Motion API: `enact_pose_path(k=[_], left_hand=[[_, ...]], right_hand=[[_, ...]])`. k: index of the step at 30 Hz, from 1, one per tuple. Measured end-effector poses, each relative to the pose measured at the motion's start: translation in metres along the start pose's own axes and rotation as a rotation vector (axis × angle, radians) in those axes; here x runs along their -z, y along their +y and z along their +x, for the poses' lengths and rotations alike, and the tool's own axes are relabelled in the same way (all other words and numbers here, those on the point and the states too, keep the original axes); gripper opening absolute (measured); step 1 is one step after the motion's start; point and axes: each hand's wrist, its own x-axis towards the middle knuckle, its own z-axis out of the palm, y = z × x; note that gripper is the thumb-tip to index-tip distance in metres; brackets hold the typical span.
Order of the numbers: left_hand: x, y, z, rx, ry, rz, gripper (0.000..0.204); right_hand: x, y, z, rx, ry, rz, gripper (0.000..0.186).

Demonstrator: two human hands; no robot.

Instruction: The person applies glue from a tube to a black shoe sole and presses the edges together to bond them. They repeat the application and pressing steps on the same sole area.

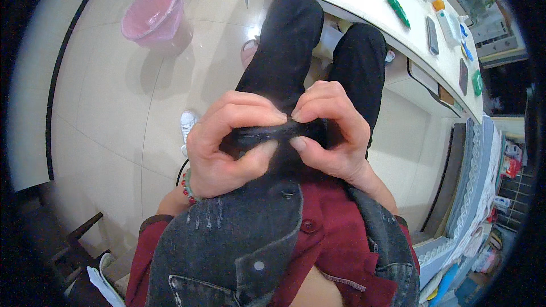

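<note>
We logged 1 blk. strip (256,135), type unclear, over our trousers (290,45), L hand (219,145) & R hand (341,128) each pinching it thumb-to-finger, apparently mid-handling, next move prob. needing steady, even pressure.

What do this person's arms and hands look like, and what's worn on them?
The left hand and right hand are ungloved. A red-and-green beaded bracelet circles the left wrist; none shows on the right. Dark red fabric sleeves stop short of the wrists, leaving part of the forearms uncovered.
</note>
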Motion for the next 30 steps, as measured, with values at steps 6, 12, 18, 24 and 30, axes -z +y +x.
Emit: enact_pose_path(k=[6, 12, 18, 24, 30], left_hand=[[0.006, 0.017, 0.017, -0.073, -0.039, 0.117, 0.034], [0.011, 0.028, 0.028, -0.059, -0.023, 0.215, 0.033], [0.013, 0.027, 0.026, -0.044, -0.028, 0.263, 0.032], [0.006, 0.016, 0.020, -0.022, -0.031, 0.277, 0.030], [0.005, 0.011, 0.015, 0.023, -0.014, 0.244, 0.028]], right_hand=[[0.000, 0.002, 0.011, 0.131, 0.044, 0.031, 0.034], [-0.007, 0.009, 0.020, 0.135, 0.074, 0.085, 0.034], [-0.011, 0.013, 0.017, 0.074, 0.067, 0.105, 0.033], [-0.010, 0.019, 0.003, 0.002, 0.051, 0.075, 0.033], [-0.009, 0.023, 0.001, 0.012, 0.025, 0.058, 0.029]])
